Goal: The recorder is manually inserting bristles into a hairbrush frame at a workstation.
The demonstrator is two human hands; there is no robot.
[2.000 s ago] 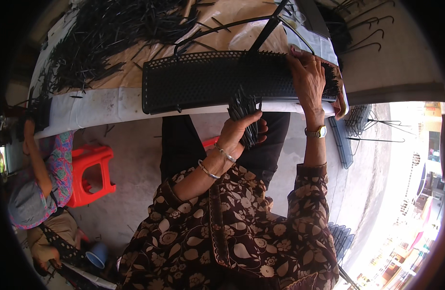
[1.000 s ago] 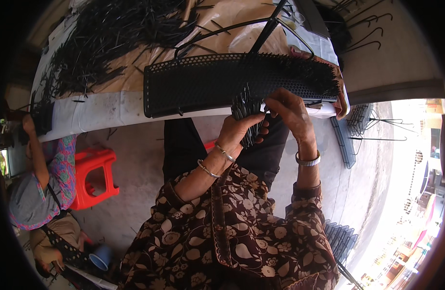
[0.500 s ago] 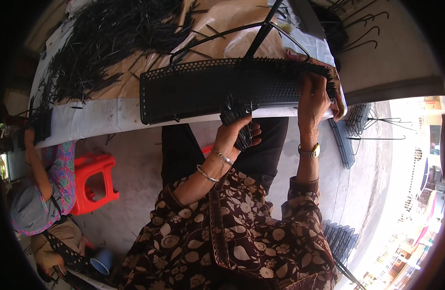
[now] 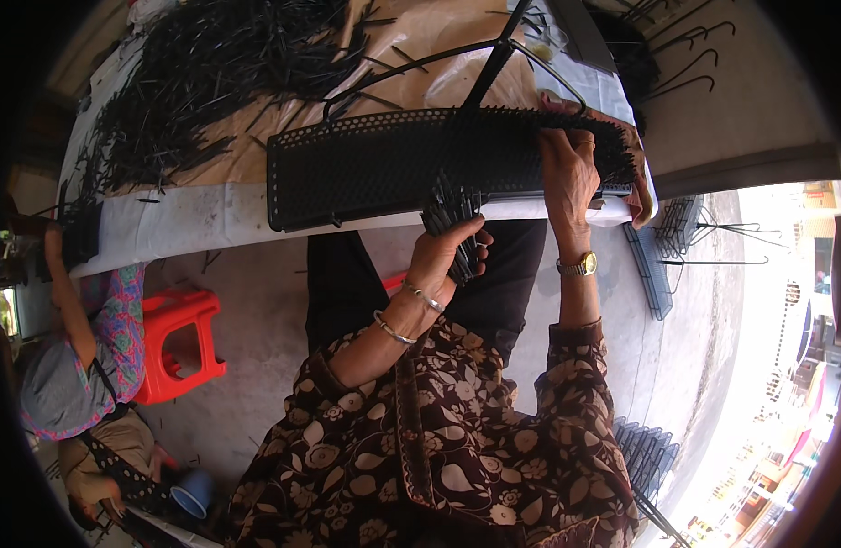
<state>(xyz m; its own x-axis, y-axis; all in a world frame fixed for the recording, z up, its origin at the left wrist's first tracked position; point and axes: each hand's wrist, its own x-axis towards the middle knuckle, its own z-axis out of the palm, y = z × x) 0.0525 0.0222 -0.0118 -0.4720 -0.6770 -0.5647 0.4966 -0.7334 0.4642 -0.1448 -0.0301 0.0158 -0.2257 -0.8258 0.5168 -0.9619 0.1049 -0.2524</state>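
Observation:
A long black perforated panel (image 4: 375,173) lies along the table's near edge. Rows of round holes show on its left part, and short black spikes crowd its right end. My left hand (image 4: 443,251) is closed round a bundle of thin black strips (image 4: 454,219), just below the panel's near edge. Over the right part of the panel, my right hand (image 4: 569,178) has its fingertips pressed together against the surface. Whatever they pinch is hidden behind the fingers.
A black bent-rod frame (image 4: 411,66) rises over the panel. Many loose black strips (image 4: 210,73) are heaped on brown sheeting at the far left. A red stool (image 4: 178,342) and another person (image 4: 83,365) are at left. Wire racks (image 4: 681,228) stand on the floor at right.
My right hand has shifted a little left along the panel, its fingertips now lower against the surface. The left hand keeps its bundle, whose strips now fan out more at the top.

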